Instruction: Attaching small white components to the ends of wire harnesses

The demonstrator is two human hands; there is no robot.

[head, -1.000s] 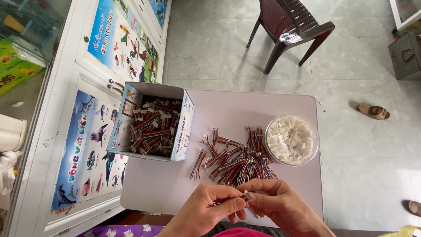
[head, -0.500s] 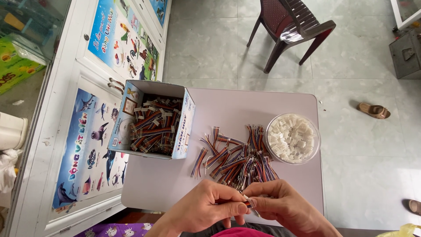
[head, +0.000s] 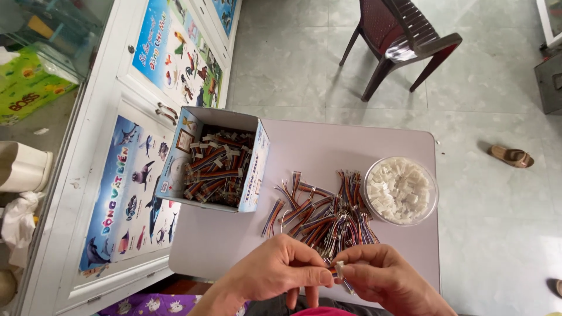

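From the head camera, both hands meet at the near edge of the small table (head: 328, 146). The left hand (head: 275, 278) pinches the end of a short wire lead (head: 346, 285), thumb and forefinger closed on it. The right hand (head: 383, 278) pinches a small white connector (head: 339, 268) at its fingertips, touching the lead's end. The lead's long axis runs slantwise, its free end pointing down toward the person. Just beyond lies a pile of striped wire leads (head: 325, 210), a clear bowl (head: 370, 199) of white connectors to its right, and an open cardboard box (head: 257, 169) of leads to its left.
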